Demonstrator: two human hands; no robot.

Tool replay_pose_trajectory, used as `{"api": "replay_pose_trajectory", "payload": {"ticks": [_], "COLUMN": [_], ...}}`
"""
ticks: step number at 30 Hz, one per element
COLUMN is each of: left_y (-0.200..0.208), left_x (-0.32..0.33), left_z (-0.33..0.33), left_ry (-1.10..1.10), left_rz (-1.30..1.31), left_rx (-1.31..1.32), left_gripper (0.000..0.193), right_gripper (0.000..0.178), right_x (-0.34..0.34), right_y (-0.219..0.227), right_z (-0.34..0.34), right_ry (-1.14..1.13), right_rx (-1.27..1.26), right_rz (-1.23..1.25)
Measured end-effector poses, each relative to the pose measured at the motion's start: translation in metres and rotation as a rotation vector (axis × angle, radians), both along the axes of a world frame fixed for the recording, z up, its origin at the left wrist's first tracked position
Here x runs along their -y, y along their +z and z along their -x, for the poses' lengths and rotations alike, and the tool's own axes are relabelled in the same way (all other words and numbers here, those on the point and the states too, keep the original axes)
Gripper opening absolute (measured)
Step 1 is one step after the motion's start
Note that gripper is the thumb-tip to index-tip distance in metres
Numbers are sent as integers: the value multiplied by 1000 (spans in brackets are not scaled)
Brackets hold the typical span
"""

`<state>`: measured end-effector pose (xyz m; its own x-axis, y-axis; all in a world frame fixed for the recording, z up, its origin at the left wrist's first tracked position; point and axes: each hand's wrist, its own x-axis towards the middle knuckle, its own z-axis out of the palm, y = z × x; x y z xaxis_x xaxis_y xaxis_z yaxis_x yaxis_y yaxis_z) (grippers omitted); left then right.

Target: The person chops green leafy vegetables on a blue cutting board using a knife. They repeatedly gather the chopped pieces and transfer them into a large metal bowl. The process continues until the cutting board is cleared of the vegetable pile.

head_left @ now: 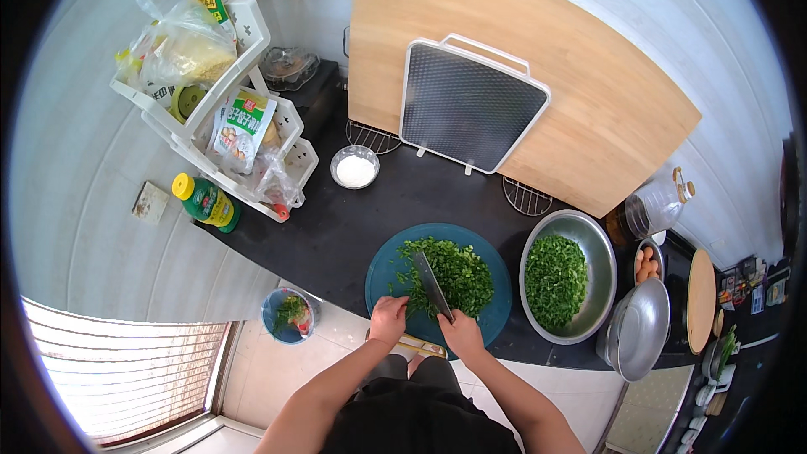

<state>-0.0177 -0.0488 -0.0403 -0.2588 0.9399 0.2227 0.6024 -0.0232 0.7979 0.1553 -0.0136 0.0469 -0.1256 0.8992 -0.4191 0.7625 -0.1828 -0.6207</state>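
A round teal cutting board (382, 273) lies at the counter's front edge, with a heap of chopped green leaves (465, 277) spread over it. My right hand (461, 333) is wrapped round the handle of a kitchen knife (430, 283), whose dark blade points away from me and rests in the greens. At the board's near left edge, my left hand (387, 319) has its fingers drawn together beside loose green bits; whatever they pinch, if anything, is too small to make out. To the right stands a steel bowl (598, 286) holding more chopped greens (555, 282).
A small glass bowl of white powder (355, 170) sits behind the board. At left are a white tiered rack (227, 130) and a green bottle (206, 202). Steel bowls (643, 328) and eggs (646, 265) are at right. A bin (290, 315) stands on the floor.
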Motion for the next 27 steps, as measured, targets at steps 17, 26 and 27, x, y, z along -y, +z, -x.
{"api": "replay_pose_trajectory", "payload": {"ticks": [17,26,27], "left_y": [-10,-24,-23], "left_x": [10,5,6], "left_z": [1,4,5], "left_ry": [-77,-202,-206], "left_rz": [83,19,4], "left_rx": [-170,-267,-280], "left_gripper": [7,13,14], "right_gripper": [37,34,34], "right_x": [30,19,15], "right_y": [-12,-43,-46], "right_z": [-7,35,44], "right_ry": [247,377,381], "right_rx": [90,191,190], "right_rz": [-96,-148,-166]}}
